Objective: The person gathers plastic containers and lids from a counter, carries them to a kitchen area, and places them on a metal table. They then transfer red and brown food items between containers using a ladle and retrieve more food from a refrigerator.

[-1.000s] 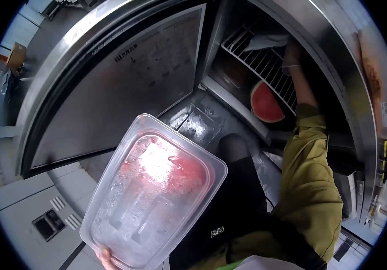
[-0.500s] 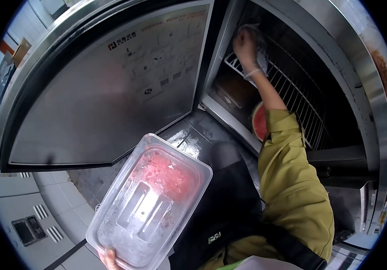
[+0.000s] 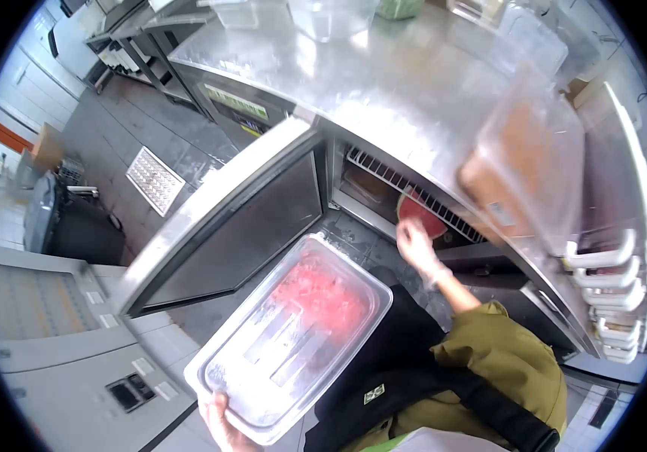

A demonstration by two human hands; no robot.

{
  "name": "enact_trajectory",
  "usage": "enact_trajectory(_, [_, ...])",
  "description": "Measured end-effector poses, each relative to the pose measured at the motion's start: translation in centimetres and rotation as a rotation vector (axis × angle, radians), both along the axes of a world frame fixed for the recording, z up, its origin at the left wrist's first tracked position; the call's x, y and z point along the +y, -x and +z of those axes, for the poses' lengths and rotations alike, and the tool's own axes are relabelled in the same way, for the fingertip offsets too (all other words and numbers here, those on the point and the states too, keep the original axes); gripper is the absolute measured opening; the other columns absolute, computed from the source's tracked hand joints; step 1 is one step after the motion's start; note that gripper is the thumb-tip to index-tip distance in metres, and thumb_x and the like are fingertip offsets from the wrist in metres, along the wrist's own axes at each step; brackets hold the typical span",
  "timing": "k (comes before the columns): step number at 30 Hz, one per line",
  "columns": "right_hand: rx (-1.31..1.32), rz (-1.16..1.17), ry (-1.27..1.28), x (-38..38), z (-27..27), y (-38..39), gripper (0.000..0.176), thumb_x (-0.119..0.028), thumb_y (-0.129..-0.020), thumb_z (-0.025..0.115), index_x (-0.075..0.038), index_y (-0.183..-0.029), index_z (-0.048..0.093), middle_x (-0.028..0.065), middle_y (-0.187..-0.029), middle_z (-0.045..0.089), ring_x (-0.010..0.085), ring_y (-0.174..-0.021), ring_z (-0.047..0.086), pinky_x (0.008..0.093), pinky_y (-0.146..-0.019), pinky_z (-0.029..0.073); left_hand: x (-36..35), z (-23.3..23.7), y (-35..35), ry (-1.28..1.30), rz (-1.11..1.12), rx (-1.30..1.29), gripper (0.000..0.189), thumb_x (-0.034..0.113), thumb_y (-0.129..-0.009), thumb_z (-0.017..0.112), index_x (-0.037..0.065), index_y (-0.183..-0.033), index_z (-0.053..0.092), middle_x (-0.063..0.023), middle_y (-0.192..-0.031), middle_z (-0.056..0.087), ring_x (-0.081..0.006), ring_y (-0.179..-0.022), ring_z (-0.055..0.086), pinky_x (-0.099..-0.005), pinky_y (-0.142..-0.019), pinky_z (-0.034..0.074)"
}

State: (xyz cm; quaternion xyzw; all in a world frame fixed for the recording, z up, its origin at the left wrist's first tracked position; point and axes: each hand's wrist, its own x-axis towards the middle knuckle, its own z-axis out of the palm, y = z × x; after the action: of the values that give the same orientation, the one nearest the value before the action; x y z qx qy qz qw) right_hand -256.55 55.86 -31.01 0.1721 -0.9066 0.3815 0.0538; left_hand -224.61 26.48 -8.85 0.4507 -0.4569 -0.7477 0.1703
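Observation:
My left hand (image 3: 222,422) grips the lower left corner of a clear plastic food container (image 3: 263,410) with a translucent lid. Pinkish-red pieces show through the fogged lid, gathered at the far end. My right hand (image 3: 415,247), with what looks like a clear glove at the wrist, is in front of the open undercounter fridge. Motion blurs its fingers, and I see no object in it. Just beyond it, a cut watermelon (image 3: 423,214) with red flesh sits low inside, below the wire rack (image 3: 391,175). Beside the melon is a dim, covered container (image 3: 366,186).
The fridge door (image 3: 263,233) stands open on the left. Above is a steel counter (image 3: 383,83) holding clear tubs (image 3: 331,19) and a large bin with brownish contents (image 3: 519,166). White handles (image 3: 609,279) line the right edge. A black trash bin (image 3: 82,226) stands left.
My right hand has come out from the wire rack, down and toward me, away from the plastic bag there. My view has tilted up to the counter. The container stays in my left hand.

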Motion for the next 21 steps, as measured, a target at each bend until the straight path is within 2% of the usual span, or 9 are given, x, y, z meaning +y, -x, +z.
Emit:
enact_trajectory(1, [-0.100,0.023,-0.037,1.1,1.5,-2.9,0.009,-0.009,-0.080,0.052,-0.002,-0.085,0.053,0.0176,-0.090,0.052,0.0368,-0.084,0.053,0.0411,-0.071,0.045,0.4,2.9,0.9,-0.011,0.077,0.011,0.061,0.029,-0.076,0.062,0.005,-0.127,0.039,-0.0127,-0.123,0.045,-0.0259,-0.111,0.045,-0.0381,-0.095,0.037])
enact_trajectory(2, [-0.193,0.046,-0.071,2.0,3.5,-5.4,0.007,-0.010,-0.080,0.052,-0.003,-0.083,0.053,0.0167,-0.089,0.052,0.0366,-0.083,0.053,0.0406,-0.070,0.045,0.8,6.0,2.1,0.005,0.027,0.069,0.059,0.030,-0.076,0.062,0.005,-0.125,0.041,-0.0119,-0.122,0.045,-0.0260,-0.110,0.045,-0.0379,-0.094,0.038])
enact_trajectory(4, [-0.373,0.077,-0.060,3.2,9.9,-9.9,0.006,-0.011,-0.081,0.052,-0.005,-0.081,0.052,0.0153,-0.088,0.052,0.0355,-0.084,0.054,0.0394,-0.070,0.045,1.7,11.5,4.8,0.034,0.115,0.098,0.048,0.023,-0.079,0.056,-0.002,-0.118,0.045,-0.0134,-0.112,0.051,-0.0238,-0.106,0.049,-0.0344,-0.092,0.040])
enact_trajectory(7, [-0.546,-0.003,-0.084,4.4,18.1,-14.2,0.007,-0.014,-0.082,0.051,-0.008,-0.083,0.054,0.0134,-0.089,0.052,0.0348,-0.083,0.054,0.0403,-0.071,0.045,0.7,14.7,7.3,0.005,0.023,0.202,0.039,0.022,-0.085,0.051,0.000,-0.117,0.046,-0.0101,-0.114,0.050,-0.0197,-0.107,0.047,-0.0313,-0.092,0.037])
enact_trajectory(9, [-0.628,-0.061,-0.132,5.3,21.0,-15.8,0.008,-0.015,-0.082,0.051,-0.008,-0.084,0.054,0.0131,-0.089,0.052,0.0350,-0.083,0.054,0.0409,-0.072,0.044,0.5,16.1,10.2,0.101,-0.086,0.277,0.031,0.018,-0.087,0.048,0.002,-0.114,0.048,-0.0069,-0.112,0.052,-0.0157,-0.105,0.048,-0.0296,-0.090,0.038])
enact_trajectory(10, [-0.625,-0.060,-0.108,6.0,21.6,-16.5,0.010,-0.016,-0.082,0.050,-0.007,-0.083,0.054,0.0136,-0.087,0.052,0.0341,-0.082,0.054,0.0403,-0.070,0.044,1.1,17.7,13.4,0.012,-0.062,0.265,0.029,0.018,-0.087,0.050,0.002,-0.111,0.050,-0.0051,-0.107,0.054,-0.0145,-0.102,0.051,-0.0290,-0.088,0.041])
enact_trajectory(13, [-0.640,-0.085,-0.063,7.9,22.6,-18.0,0.015,-0.019,-0.084,0.050,-0.005,-0.082,0.054,0.0149,-0.083,0.053,0.0324,-0.079,0.054,0.0395,-0.068,0.043,0.1,15.1,19.3,0.080,-0.135,0.279,0.030,0.016,-0.086,0.051,0.001,-0.112,0.051,-0.0064,-0.105,0.056,-0.0153,-0.098,0.054,-0.0287,-0.088,0.042])
enact_trajectory(17, [-0.702,-0.153,-0.062,10.7,23.0,-19.6,0.016,-0.019,-0.084,0.049,-0.004,-0.082,0.054,0.0159,-0.081,0.053,0.0319,-0.076,0.053,0.0395,-0.067,0.041,0.1,10.0,26.0,-0.020,-0.153,0.393,0.034,0.007,-0.082,0.054,-0.001,-0.115,0.048,-0.0098,-0.106,0.056,-0.0176,-0.097,0.055,-0.0307,-0.087,0.043])
enact_trajectory(21, [-0.743,-0.234,-0.107,12.3,22.7,-21.4,0.017,-0.019,-0.083,0.050,-0.003,-0.081,0.055,0.0157,-0.080,0.052,0.0297,-0.075,0.052,0.0381,-0.067,0.041,3.5,9.5,30.6,-0.014,-0.245,0.384,0.034,0.005,-0.080,0.054,-0.002,-0.113,0.049,-0.0092,-0.105,0.056,-0.0178,-0.096,0.054,-0.0306,-0.085,0.043])
